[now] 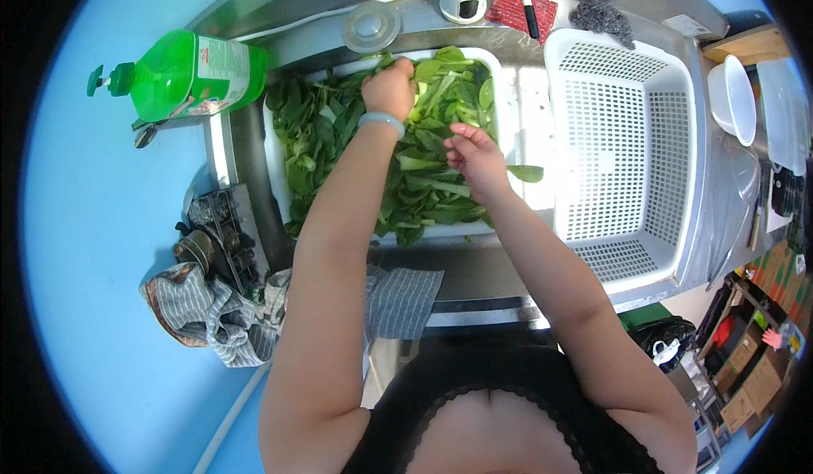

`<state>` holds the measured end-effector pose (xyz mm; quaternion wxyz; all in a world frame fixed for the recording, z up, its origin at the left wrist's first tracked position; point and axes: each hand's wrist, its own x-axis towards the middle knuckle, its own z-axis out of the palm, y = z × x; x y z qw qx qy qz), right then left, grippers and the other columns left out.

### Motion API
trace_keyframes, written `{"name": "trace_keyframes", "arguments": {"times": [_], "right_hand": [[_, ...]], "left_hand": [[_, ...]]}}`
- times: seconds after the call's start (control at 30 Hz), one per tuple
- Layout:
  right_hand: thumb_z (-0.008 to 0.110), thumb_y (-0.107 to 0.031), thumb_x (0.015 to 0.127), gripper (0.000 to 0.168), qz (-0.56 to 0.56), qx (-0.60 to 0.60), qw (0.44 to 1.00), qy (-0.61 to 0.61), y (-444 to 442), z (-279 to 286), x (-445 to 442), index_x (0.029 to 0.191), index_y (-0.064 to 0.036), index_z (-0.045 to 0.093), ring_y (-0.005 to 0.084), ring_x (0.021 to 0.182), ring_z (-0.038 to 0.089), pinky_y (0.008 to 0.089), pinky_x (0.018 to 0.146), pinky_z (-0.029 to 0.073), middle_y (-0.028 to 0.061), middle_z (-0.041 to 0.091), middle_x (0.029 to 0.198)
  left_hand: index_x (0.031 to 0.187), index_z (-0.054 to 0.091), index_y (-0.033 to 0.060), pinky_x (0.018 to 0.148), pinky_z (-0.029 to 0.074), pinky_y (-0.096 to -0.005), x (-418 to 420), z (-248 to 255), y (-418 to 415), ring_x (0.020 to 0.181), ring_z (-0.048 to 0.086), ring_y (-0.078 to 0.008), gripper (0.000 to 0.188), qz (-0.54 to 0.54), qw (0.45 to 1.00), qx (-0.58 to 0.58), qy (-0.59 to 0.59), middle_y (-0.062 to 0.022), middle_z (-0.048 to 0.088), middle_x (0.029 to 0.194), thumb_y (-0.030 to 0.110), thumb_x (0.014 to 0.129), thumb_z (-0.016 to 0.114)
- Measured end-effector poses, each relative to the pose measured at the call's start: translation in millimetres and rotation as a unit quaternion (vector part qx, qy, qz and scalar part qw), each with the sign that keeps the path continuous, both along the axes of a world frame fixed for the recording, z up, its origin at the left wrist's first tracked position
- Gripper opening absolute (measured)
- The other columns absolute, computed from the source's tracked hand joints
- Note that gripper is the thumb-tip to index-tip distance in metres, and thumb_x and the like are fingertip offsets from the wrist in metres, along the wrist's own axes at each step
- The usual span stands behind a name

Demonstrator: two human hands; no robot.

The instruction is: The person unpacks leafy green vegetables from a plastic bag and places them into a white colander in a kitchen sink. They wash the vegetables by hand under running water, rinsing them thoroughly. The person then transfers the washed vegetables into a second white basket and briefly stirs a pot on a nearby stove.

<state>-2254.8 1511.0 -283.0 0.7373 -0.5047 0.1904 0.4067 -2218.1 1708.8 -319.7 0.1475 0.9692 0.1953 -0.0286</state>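
Observation:
A white plastic tub [498,80] full of leafy greens [324,124] sits in the metal sink. Into the greens at the tub's far side reaches my left hand [389,89], with a pale bangle on its wrist; its fingertips are hidden, so whether it grips a stalk cannot be told. My right hand [476,159] hovers over the tub's right part, fingers curled and thumb near the fingertips. A single leaf [526,173] shows beside its wrist, past the tub's right edge. Whether the fingers hold anything is unclear.
A white perforated basket [562,156] stands at the right of the sink. Behind the tub lie a clear round lid [371,27], a red cloth [522,15] and a steel scourer [602,20]. A green pump bottle [171,80] is at left; a striped cloth [406,302] hangs over the front edge.

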Motion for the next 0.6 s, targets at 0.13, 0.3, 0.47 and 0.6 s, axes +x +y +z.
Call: {"name": "trace_keyframes", "arguments": {"times": [0.13, 0.3, 0.47, 0.6], "right_hand": [[0.055, -0.009, 0.09, 0.023, 0.029, 0.022, 0.998, -0.055, 1.0, 7.9, 3.9, 0.113, -0.007, 0.052, 0.0094, 0.078, 0.054, 0.0232, 0.074, 0.046, 0.0027, 0.059, 0.094], [0.063, -0.012, 0.085, 0.035, 0.053, -0.089, 0.896, -0.432, 24.3, 21.9, 17.0, 0.118, -0.005, 0.052, 0.0202, 0.096, 0.058, 0.0295, 0.085, 0.046, 0.0083, 0.06, 0.105], [0.068, -0.015, 0.08, 0.032, 0.134, -0.135, 0.814, -0.548, 45.6, 54.2, 34.9, 0.109, -0.005, 0.059, 0.0284, 0.089, 0.062, 0.0347, 0.079, 0.048, 0.0134, 0.063, 0.098], [0.066, -0.011, 0.083, 0.019, 0.165, -0.103, 0.886, -0.422, 48.3, 54.9, 32.1, 0.1, -0.003, 0.061, 0.0141, 0.064, 0.055, 0.0269, 0.062, 0.046, 0.0061, 0.062, 0.077]], "left_hand": [[0.102, 0.057, 0.0099, 0.065, 0.049, -0.0344, -17.0, 18.1, 6.9, 0.072, 0.063, -0.0214, 0.025, 0.058, 0.981, -0.12, -0.138, -0.008, 0.067, 0.085, 0.015, 0.079, 0.066], [0.111, 0.051, 0.0027, 0.065, 0.048, -0.0236, -35.5, 77.7, 1.0, 0.071, 0.059, -0.0099, 0.033, 0.153, 0.868, -0.376, -0.285, -0.0048, 0.065, 0.087, 0.004, 0.081, 0.065], [0.135, 0.025, 0.0011, 0.068, 0.05, -0.024, -53.5, 113.8, -12.5, 0.075, 0.059, -0.0127, 0.064, 0.186, 0.765, -0.547, -0.283, -0.0086, 0.061, 0.089, 0.001, 0.082, 0.063], [0.136, 0.029, 0.0058, 0.07, 0.05, -0.0246, -68.8, 110.5, -13.5, 0.08, 0.058, -0.0124, 0.064, 0.198, 0.784, -0.515, -0.284, -0.0082, 0.059, 0.095, 0.003, 0.082, 0.064]]}}
